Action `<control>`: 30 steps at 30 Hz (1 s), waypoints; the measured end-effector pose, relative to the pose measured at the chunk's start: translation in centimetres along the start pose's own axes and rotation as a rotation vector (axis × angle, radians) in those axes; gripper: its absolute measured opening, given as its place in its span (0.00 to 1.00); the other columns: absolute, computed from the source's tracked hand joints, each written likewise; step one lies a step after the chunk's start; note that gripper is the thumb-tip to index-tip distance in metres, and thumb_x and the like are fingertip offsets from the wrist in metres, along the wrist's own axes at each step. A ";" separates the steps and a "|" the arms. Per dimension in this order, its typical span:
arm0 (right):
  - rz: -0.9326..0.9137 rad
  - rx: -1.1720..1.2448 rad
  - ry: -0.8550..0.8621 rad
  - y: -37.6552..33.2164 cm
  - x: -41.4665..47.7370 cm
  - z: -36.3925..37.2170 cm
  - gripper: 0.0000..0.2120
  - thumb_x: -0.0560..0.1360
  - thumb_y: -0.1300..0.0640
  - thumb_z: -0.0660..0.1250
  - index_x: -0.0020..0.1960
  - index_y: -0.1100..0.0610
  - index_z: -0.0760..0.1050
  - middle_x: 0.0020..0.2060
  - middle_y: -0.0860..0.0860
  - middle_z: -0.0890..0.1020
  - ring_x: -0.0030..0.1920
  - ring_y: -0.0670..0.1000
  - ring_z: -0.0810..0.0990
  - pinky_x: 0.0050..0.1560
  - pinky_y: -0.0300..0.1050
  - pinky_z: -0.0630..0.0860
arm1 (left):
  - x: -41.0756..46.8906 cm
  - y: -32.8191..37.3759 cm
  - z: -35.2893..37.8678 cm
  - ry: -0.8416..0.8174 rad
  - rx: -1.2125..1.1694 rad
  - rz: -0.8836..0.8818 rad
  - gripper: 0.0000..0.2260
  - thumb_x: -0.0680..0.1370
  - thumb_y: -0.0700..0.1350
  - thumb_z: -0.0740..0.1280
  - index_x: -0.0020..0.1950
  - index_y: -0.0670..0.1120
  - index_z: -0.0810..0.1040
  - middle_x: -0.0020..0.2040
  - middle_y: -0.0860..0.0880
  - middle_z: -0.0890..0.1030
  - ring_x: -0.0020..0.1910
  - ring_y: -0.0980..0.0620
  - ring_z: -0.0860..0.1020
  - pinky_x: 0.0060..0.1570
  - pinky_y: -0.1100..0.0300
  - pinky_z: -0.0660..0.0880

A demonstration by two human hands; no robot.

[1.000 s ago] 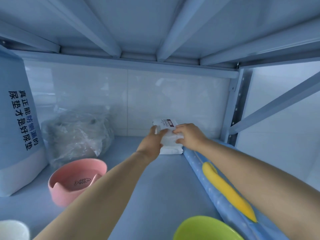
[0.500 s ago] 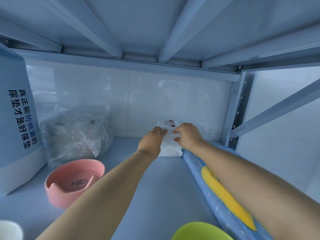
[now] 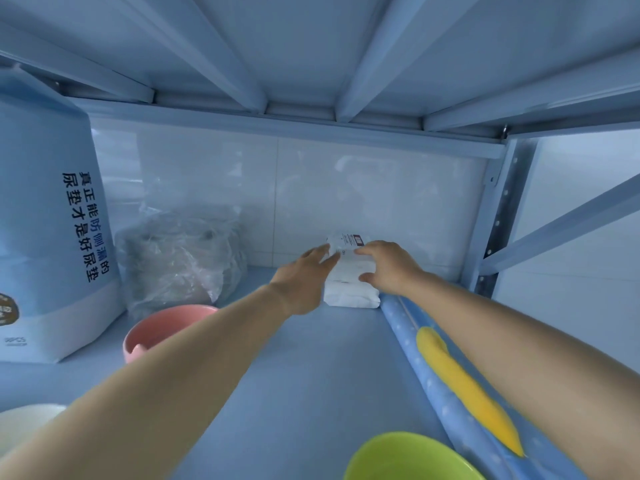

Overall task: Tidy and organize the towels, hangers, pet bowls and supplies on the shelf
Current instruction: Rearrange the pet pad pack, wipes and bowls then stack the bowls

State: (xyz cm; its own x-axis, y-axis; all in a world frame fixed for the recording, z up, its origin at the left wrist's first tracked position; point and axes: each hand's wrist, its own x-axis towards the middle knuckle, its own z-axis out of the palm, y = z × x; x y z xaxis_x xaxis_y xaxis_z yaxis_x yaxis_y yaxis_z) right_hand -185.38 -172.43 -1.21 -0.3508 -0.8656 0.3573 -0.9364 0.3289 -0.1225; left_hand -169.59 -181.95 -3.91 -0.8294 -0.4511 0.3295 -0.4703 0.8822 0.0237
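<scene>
1. Because the top white pack [image 3: 349, 259] lies on a lower white pack [image 3: 349, 296] far back on the right of the shelf board [image 3: 311, 375], near the tiled wall [image 3: 346, 188], both arms reach deep.
2. The left hand [image 3: 304, 278] lays nearly straight fingers flat against the top pack's left side. The right hand [image 3: 389, 268] curls over its right end, thumb on the front, pinching it. This looks like one hand squaring while the other grips.
3. The lower pack's right end sits just beside the blue dotted roll [image 3: 412, 337], which runs along the right edge with a yellow item [image 3: 464, 386] lying on it. That side leaves little slack.
4. Bare board lies open in the middle, between that roll and the clear plastic bag [image 3: 180, 258] and pink pet bowl [image 3: 162, 327] on the left.
5. A green bowl [image 3: 408, 459] sits at the near edge, so pulling straight back would likely need care.
</scene>
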 end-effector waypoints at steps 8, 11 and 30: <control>-0.134 0.071 0.015 -5.1 0.3 -0.8 0.20 0.73 0.55 0.70 0.64 0.52 0.74 0.62 0.51 0.75 0.63 0.52 0.71 0.60 0.42 0.67 | -3.2 -5.8 -4.8 0.036 0.128 -0.031 0.27 0.75 0.37 0.59 0.73 0.51 0.62 0.72 0.50 0.61 0.70 0.48 0.63 0.65 0.50 0.68; -0.205 0.121 0.018 -8.6 0.7 -0.7 0.19 0.73 0.54 0.70 0.63 0.53 0.74 0.62 0.51 0.76 0.63 0.52 0.72 0.56 0.38 0.65 | -4.8 -7.9 -6.1 0.052 0.153 -0.058 0.25 0.75 0.39 0.61 0.72 0.51 0.63 0.71 0.50 0.64 0.69 0.48 0.65 0.65 0.50 0.68; -0.382 0.025 -0.020 -23.2 4.2 3.4 0.21 0.74 0.53 0.66 0.64 0.61 0.70 0.63 0.57 0.67 0.63 0.58 0.67 0.64 0.49 0.68 | -11.2 -18.8 -8.0 0.038 0.138 -0.213 0.22 0.76 0.38 0.62 0.69 0.48 0.67 0.62 0.46 0.73 0.62 0.45 0.72 0.58 0.57 0.68</control>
State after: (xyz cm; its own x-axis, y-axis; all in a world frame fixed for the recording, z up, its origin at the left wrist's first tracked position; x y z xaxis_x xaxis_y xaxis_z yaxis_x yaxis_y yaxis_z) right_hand -165.13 -184.99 -0.04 0.0235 -0.9313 0.3636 -0.9996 -0.0276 -0.0062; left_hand -149.08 -192.45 -0.52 -0.6968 -0.6169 0.3659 -0.6719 0.7399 -0.0322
